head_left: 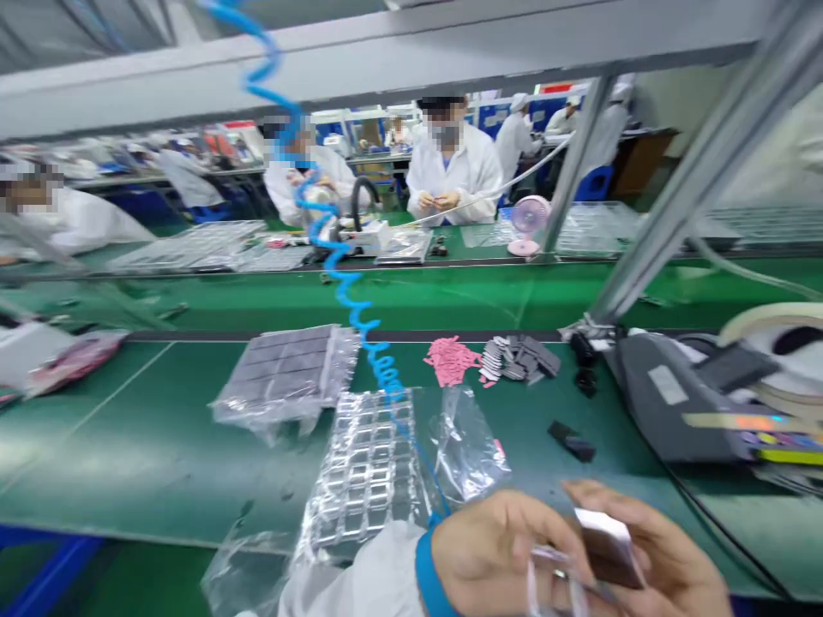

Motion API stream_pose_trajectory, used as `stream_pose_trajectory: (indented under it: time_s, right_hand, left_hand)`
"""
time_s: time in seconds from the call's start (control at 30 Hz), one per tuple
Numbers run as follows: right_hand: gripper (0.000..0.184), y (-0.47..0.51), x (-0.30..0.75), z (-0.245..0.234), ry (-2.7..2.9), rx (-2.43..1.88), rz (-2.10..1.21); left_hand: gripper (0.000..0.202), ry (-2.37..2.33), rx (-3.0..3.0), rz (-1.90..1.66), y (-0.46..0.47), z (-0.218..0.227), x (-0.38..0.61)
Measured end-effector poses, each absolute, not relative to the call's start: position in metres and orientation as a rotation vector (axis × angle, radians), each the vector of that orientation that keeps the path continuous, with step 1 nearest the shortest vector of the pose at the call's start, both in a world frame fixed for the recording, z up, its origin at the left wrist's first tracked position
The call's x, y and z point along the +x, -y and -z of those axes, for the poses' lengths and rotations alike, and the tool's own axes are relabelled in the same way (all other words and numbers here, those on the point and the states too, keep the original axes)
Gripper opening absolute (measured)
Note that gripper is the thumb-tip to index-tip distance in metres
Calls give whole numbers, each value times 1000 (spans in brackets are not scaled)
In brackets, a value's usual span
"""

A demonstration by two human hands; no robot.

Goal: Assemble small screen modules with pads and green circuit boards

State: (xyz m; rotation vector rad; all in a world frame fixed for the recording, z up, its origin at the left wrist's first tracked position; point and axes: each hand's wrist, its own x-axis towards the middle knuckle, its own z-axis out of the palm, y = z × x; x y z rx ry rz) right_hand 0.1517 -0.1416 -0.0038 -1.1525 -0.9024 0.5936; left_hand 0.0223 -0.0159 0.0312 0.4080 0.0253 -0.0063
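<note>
My left hand (482, 548), with a blue wrist strap (432, 574) at the cuff, is closed at the lower right of the view. From its fingers juts a small shiny, clear-edged frame (546, 557), blurred. Close beside it, my right hand (675, 557) grips a small flat rectangular piece (610, 548) with a dark face and a bright edge. Whether the two pieces touch is hidden by fingers and blur. A clear plastic tray (366, 463) with rows of pockets lies left of my hands, and a crumpled clear bag (469, 446) lies just beyond them.
Pink strips (450, 360) and grey pieces (531, 358) lie in piles on the green bench. A wrapped stack (283, 368) sits left. A grey tape dispenser (681, 394) stands right, near a small black object (572, 440). A blue coiled hose (340, 257) hangs down; co-workers sit opposite.
</note>
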Motion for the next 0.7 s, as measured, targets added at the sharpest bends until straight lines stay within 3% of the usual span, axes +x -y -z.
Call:
stream_pose_trajectory:
  time_s: [0.13, 0.33, 0.43, 0.57, 0.7]
  right_hand:
    - [35, 120, 135, -24, 926, -1013, -526]
    - [38, 118, 136, -22, 1050, -985, -417]
    - [38, 125, 141, -32, 1152, -1130, -292]
    - [19, 135, 147, -61, 1166, -1432, 14]
    - [19, 138, 150, -80, 1387, -1659, 260]
  left_hand:
    - [37, 57, 390, 4, 17, -41, 25]
    - [26, 62, 345, -34, 17, -41, 24]
    - [26, 22, 385, -39, 15, -45, 21]
    - [30, -37, 612, -54, 12, -54, 20]
    - [28, -22, 823, -97, 11, -61, 21]
